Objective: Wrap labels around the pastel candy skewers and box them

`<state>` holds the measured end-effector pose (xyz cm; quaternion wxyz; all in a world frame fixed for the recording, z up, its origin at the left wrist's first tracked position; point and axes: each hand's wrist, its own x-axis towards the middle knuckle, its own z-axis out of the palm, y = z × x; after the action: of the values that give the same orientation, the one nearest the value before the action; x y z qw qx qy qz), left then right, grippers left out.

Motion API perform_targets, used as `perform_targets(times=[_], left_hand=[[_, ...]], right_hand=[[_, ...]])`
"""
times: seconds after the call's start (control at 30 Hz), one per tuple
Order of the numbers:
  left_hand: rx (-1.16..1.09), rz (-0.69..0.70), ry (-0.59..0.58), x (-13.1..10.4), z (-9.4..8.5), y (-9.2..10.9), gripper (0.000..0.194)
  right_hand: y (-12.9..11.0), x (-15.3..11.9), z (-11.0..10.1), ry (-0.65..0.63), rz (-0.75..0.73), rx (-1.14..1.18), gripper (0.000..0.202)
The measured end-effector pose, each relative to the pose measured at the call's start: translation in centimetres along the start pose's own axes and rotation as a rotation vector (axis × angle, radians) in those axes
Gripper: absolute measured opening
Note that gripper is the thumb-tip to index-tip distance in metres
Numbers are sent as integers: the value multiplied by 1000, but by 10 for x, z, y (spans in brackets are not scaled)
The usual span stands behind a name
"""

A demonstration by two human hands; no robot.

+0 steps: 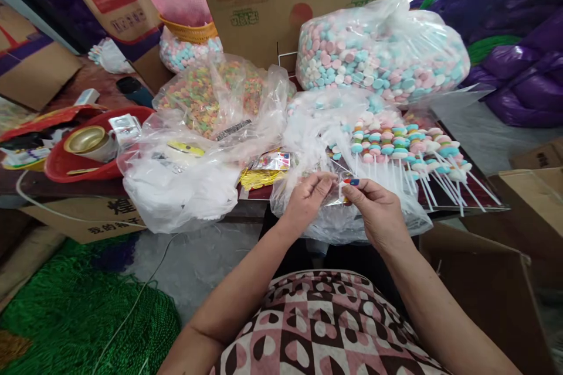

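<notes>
Where carton (277, 12) stands at surface's (255, 194) far edge: green 串串
Wrapper (350, 182): clear, red-blue print
Left hand (308, 196), right hand (380, 211): pinching it, nearly closed

candy workshop: bulk marshmallow bags (378, 61), cardboard cartons (255, 17)

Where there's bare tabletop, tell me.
A red-brown patch of tabletop shows between the cardboard box and dark cup, behind the red basin; a sliver fronts the gold strips. Around the left hand and right hand, it's crowded: bags, marshmallow sticks.
</notes>
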<state>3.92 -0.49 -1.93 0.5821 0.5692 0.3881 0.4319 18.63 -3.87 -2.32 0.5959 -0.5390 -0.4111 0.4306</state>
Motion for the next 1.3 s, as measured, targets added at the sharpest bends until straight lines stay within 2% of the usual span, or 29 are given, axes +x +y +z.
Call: perform_targets(times=[0.07, 0.17, 0.23, 0.3, 0.43, 0.53, 0.6, 0.7, 0.8, 0.87, 1.03, 1.1, 1.23, 1.3], left_hand=[[-160, -103, -136, 1, 1, 0, 45], [-352, -231, -367, 1, -1, -1, 47], [-391, -280, -411, 0, -2, -1, 44], [-385, -315, -377, -2, -3, -1, 39], [-355, -351, -303, -3, -7, 2, 41], [-183, -281, -246, -4, -9, 5, 36], [-10, -220, -217, -5, -11, 8, 34], [217, -131, -195, -7, -14, 11, 35], [325, -61, -173, -9, -14, 11, 38], [292, -66, -164, -9, -11, 8, 39], [161, -227, -129, -8, -5, -2, 37], [146, -224, -90, -8, -3, -4, 37], [-31, -285, -181, -10, -2, -4, 39], [-19, -310, -175, -9, -3, -6, 39]], right_hand=[[-3, -4, -1, -1, -84, -53, 19], [-11, -9, -7, -3, -287, -203, 14], [-15, -10, -13, -10, -370, -286, 16], [-15, -10, -20, 13, -352, -302, 22], [-5, -6, -31, 113, -145, -141, 23], [-4, -4, -30, 27, 38, 22, 22], [-5, -4, -28, -39, 110, 60, 26], [-3, -7, -26, 22, 108, 20, 28], [4, -11, -28, 121, 73, -48, 34], [8, -12, -29, 123, 65, -69, 39], [13, -11, -26, -3, 118, 63, 31], [15, -10, -25, 25, 114, 66, 32], [21, -10, -28, 109, 77, -56, 38], [21, -10, -29, 105, 61, -94, 42]])
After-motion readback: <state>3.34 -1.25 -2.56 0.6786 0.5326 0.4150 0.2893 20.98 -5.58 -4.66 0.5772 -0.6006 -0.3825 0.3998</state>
